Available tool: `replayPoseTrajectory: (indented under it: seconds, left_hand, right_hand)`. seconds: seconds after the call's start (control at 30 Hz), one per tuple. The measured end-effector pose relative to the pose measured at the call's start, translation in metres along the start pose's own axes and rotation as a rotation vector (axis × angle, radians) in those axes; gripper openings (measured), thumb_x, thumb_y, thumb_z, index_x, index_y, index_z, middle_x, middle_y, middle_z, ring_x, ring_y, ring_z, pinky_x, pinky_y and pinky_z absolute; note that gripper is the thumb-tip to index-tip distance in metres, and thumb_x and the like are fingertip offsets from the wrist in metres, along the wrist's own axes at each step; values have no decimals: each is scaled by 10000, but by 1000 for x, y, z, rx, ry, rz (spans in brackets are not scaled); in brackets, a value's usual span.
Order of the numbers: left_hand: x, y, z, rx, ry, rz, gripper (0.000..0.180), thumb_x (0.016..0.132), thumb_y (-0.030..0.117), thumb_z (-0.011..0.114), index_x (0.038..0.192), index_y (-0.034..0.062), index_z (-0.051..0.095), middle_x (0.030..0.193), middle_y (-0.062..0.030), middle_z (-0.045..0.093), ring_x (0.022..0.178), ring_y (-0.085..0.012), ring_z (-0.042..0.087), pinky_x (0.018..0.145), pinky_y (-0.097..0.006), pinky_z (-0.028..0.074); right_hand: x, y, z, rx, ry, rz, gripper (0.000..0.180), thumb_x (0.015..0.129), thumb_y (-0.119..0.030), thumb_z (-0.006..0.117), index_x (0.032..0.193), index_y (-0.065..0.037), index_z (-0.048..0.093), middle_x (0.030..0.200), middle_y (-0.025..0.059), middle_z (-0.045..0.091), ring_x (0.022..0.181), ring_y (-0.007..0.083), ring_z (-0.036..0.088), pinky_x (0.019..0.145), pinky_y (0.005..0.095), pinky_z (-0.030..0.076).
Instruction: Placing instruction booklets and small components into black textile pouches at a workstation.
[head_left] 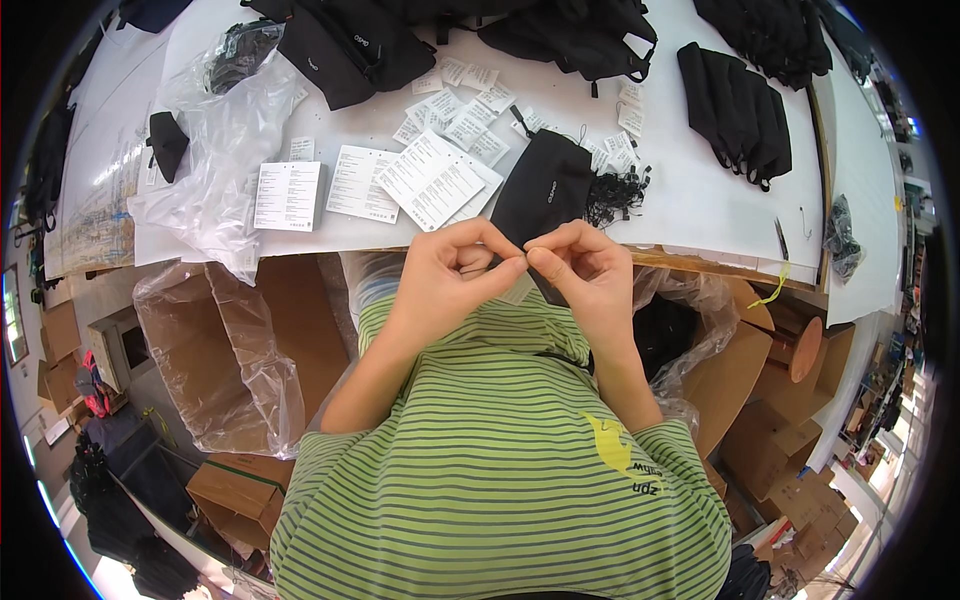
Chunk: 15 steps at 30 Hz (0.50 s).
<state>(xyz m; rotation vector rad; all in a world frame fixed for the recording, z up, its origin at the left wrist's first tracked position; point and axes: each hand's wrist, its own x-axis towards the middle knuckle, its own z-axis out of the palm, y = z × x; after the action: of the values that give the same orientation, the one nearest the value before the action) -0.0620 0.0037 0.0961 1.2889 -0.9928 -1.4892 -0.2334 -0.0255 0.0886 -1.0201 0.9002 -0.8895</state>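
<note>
My left hand (445,280) and my right hand (590,270) meet at the table's front edge, thumb and forefinger of each pinched together. What lies between the fingertips is too small and covered to name. Just beyond them a black fabric pouch (543,180) lies on the table, its near end partly behind my fingers. A pale tag (519,289) shows below my left fingertips. To the right of the pouch is a tangle of thin black cords (617,196). White printed cards (432,186) lie to its left, with many small white labels (468,120) behind them.
Black bags (350,50) are heaped along the far side of the white table (390,110). More black pouches (735,110) lie at the right. Clear plastic (235,130) covers the left part. Below the edge stand cardboard boxes (300,310), one lined with plastic. A yellow-tied tool (781,240) lies at the right edge.
</note>
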Motion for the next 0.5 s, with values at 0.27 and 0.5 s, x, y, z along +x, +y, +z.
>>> replayPoseTrajectory:
  seconds: [0.27, 0.5]
  left_hand:
    - [-12, 4, 13, 307, -313, 59, 110, 779, 132, 715, 848, 73, 654, 508, 43, 276, 460, -53, 260, 465, -249, 216]
    - [-15, -11, 33, 471, -558, 156, 91, 801, 178, 678, 844, 105, 644, 492, -17, 322, 422, -143, 364, 460, -314, 294]
  right_hand:
    - [38, 9, -18, -460, 235, -103, 205, 837, -160, 697, 942, -25, 582, 681, -24, 515, 603, 31, 444, 574, 216, 385]
    - [37, 31, -17, -1167, 91, -250, 447, 706, -231, 759, 957, -43, 440, 700, 100, 499, 664, 299, 550, 612, 390, 447]
